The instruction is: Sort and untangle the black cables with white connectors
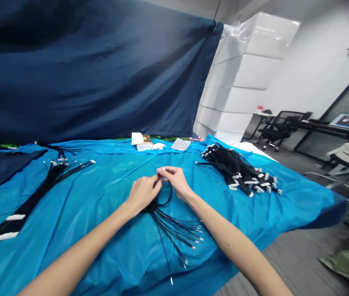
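Both my hands meet over the middle of the blue cloth. My left hand (143, 191) is closed on a bundle of thin black cables (162, 218), whose loose ends with small metal tips fan out toward the lower right. Opposite it, my right hand (176, 179) pinches at a black cable that curves in a loop between the two hands. The fingertips of both hands almost touch, and the exact spot they grip is hidden by the fingers.
On the right lies a heap of black cables with white connectors (236, 168). Another long cable bundle (38, 193) stretches along the left. A small open box (144, 142) and a clear plastic bag (180, 144) sit at the back, near stacked white boxes (239, 74).
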`<control>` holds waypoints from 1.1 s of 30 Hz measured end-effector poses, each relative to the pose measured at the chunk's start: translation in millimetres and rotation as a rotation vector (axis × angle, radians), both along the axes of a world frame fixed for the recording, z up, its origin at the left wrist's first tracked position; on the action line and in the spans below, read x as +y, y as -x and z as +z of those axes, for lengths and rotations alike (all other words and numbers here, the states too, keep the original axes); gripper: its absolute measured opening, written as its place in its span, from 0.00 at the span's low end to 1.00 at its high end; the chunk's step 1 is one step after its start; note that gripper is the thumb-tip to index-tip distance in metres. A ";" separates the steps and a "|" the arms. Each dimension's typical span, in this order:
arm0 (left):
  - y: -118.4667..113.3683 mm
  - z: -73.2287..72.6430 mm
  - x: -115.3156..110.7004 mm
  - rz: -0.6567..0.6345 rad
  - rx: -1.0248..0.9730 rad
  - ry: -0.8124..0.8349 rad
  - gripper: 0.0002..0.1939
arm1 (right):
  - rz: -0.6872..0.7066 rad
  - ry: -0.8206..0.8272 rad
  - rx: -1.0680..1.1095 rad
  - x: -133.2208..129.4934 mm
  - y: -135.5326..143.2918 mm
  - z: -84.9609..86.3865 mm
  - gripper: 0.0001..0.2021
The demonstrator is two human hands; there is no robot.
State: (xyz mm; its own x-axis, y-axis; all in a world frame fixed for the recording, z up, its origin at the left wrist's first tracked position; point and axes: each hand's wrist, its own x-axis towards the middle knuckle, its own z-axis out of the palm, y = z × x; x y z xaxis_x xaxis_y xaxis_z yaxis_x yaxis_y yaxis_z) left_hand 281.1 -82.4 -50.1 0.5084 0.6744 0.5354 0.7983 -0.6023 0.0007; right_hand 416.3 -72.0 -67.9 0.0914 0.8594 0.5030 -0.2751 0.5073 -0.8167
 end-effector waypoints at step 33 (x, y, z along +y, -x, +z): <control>46.7 -11.1 60.4 0.147 0.061 0.187 0.10 | 0.142 0.163 0.237 13.1 -10.5 -8.1 0.15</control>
State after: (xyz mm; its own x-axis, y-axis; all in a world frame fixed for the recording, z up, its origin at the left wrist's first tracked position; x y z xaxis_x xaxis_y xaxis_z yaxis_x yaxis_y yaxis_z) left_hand 234.3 -22.0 -61.2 0.4245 0.8284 0.3654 0.8795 -0.4731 0.0509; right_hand 426.8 -58.9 -76.0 0.0633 0.9395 0.3365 -0.5263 0.3179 -0.7886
